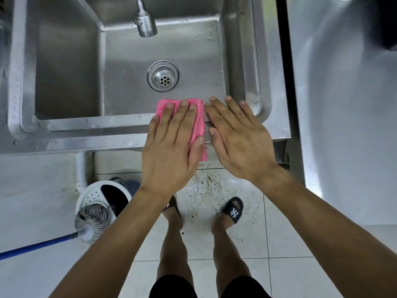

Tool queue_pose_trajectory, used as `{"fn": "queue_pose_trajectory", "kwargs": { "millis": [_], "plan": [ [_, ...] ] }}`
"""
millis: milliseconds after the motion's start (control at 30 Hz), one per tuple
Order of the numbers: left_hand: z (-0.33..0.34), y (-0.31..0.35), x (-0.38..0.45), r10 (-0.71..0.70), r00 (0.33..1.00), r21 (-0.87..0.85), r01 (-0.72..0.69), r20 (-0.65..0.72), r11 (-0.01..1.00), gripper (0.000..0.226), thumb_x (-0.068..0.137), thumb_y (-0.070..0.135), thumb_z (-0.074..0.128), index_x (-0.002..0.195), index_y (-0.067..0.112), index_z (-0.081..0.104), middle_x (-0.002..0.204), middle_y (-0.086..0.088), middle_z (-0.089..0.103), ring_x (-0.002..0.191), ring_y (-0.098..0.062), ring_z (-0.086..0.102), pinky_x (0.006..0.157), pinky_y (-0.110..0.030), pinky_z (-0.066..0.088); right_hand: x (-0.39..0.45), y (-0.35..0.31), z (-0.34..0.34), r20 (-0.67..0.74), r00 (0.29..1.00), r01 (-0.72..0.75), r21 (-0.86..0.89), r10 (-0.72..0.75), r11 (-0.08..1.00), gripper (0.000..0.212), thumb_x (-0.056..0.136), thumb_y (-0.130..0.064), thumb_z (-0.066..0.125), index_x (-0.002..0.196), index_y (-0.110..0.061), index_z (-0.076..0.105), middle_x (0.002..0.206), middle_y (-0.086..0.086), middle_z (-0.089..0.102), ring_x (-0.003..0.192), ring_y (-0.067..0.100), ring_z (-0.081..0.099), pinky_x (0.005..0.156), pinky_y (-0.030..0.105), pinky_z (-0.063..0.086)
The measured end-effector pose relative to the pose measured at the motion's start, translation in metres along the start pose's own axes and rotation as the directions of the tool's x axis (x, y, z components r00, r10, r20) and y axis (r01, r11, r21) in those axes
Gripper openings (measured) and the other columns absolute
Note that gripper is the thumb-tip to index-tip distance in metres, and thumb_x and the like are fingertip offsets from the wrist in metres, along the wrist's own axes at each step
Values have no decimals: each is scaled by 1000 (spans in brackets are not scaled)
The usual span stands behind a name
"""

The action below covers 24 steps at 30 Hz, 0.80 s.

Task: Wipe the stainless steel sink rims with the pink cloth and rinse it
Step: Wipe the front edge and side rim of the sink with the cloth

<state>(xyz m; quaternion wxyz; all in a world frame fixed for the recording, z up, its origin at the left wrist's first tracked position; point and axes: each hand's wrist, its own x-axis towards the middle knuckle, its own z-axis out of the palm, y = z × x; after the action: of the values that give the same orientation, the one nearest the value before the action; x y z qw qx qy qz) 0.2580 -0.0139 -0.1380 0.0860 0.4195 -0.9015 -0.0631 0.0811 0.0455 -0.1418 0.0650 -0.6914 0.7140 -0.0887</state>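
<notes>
Steel fills the room's upper half: a stainless steel sink with a drain and a faucet above it. On the near rim, the left hand lies flat, fingers straight, pressing the folded pink cloth. Just beside it, the right hand rests open, holding nothing. Below, white floor tiles, a mop and its bucket at left.

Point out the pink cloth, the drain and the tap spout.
pink cloth (pixel 198 123): head view, bare fold between the hands.
drain (pixel 163 76): head view, strainer centre.
tap spout (pixel 146 24): head view, metal nozzle.
</notes>
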Motion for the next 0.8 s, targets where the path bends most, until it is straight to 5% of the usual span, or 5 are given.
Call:
{"fn": "queue_pose_trajectory", "kwargs": {
  "millis": [67, 267, 467, 667, 800],
  "plan": [
    [-10, -36, -11, 30, 999, 27, -31, 16, 999, 62, 108, 46, 26, 157, 9, 37, 162, -11, 38, 154, -29, 28, 125, -50, 21, 0, -3, -1, 5, 1000, -7, 6, 6, 1000, 55, 111, -34, 23, 158, -10, 38, 164, 9, 38, 155, 30, 29, 127, 50, 21],
    [-15, -54, -10, -367, 928, 78, 372, -67, 925, 60, 106, 40, 23, 156, 13, 40, 161, -9, 41, 153, -32, 28, 125, -52, 18, 7, -27, -1, -4, 999, -52, 4, 52, 999, 57, 109, -32, 22, 156, -4, 40, 164, 15, 36, 156, 34, 24, 129, 51, 13],
    [-10, -46, -20, -195, 981, 55, 195, -6, 979, 60, 107, 41, 28, 159, 12, 33, 165, -9, 33, 155, -29, 23, 127, -50, 16, 13, -28, 2, 46, 985, 167, -20, -166, 986, 55, 113, -36, 25, 161, -9, 31, 169, 10, 25, 158, 29, 18, 129, 48, 17],
    [-11, -49, -19, -572, 814, 23, 577, -95, 817, 60, 108, 40, 22, 161, 12, 27, 168, -10, 26, 158, -30, 12, 127, -51, 7, 29, -30, -3, 153, 951, 269, 30, -270, 963, 57, 111, -37, 22, 162, -10, 28, 170, 6, 20, 159, 22, 12, 130, 44, 14],
    [-6, -15, -15, -606, 791, -42, 605, -82, 796, 61, 109, 39, 25, 163, 13, 21, 171, -7, 17, 159, -27, 2, 127, -50, 3, 47, -45, 1, 175, 936, 306, 30, -307, 951, 56, 112, -35, 21, 162, -11, 26, 171, 6, 19, 159, 20, 14, 130, 42, 14]
  ]
}}
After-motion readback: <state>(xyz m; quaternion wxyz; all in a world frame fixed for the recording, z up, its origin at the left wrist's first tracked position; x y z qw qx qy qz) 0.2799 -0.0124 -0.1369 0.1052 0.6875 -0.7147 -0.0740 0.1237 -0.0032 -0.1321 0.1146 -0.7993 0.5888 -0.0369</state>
